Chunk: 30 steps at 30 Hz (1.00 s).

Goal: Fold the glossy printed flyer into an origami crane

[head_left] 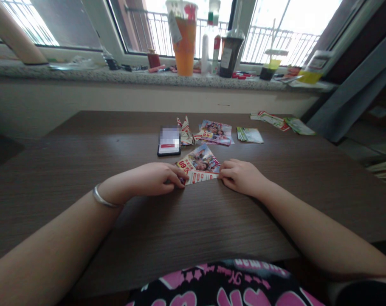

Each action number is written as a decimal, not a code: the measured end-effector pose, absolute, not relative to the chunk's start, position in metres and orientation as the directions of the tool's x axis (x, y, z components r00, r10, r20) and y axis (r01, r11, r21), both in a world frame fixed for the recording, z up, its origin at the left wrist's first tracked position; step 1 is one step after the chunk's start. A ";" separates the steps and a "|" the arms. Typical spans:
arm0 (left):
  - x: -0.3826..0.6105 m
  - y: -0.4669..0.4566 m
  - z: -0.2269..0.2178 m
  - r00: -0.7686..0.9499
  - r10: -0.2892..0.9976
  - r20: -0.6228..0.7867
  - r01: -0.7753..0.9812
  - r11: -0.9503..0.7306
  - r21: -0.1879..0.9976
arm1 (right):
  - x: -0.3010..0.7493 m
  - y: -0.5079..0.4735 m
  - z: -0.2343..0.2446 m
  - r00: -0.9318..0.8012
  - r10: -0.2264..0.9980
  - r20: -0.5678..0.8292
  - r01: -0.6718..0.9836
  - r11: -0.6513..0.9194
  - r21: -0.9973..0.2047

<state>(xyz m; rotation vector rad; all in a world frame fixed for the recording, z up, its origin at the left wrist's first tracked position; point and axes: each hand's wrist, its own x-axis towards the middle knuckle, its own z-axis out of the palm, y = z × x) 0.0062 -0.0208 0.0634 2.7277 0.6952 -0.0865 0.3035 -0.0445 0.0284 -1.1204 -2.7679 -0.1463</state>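
Observation:
A colourful printed flyer (201, 163) lies on the brown table in front of me, with its near edge folded up into a pale strip. My left hand (159, 178) has its fingers closed on the flyer's left corner. At the right corner, my right hand (240, 176) pinches the paper between thumb and fingers. Just beyond the flyer are a phone (169, 142) with a lit screen and a folded paper figure (187, 132). A small pile of similar flyers (216, 131) lies behind it, to the right.
Green-edged paper stacks (250, 135) and more leaflets (299, 126) lie at the table's (167, 238) far right. On the granite windowsill (142, 78) stand an orange drink cup (184, 46), a dark drink cup (230, 55), bottles and small clutter.

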 end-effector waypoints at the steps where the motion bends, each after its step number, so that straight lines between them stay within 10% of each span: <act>1: 0.006 -0.021 0.064 0.879 0.456 -0.139 0.476 -0.828 0.296 | 0.304 -0.044 0.028 -0.710 0.682 0.175 0.696 0.718 0.030; 8: 0.004 -0.021 0.057 0.875 0.480 -0.067 0.476 -0.825 0.304 | 0.305 -0.043 0.027 -0.723 0.661 0.201 0.677 0.736 0.013; 19: 0.022 -0.037 0.033 0.862 0.483 0.155 0.494 -0.868 -0.042 | 0.304 -0.039 0.022 -0.670 0.686 0.284 0.706 0.707 -0.041; 30: 0.023 -0.036 0.025 0.853 0.483 0.197 0.492 -0.871 0.002 | 0.307 -0.037 0.022 -0.572 0.638 0.516 0.656 0.733 -0.179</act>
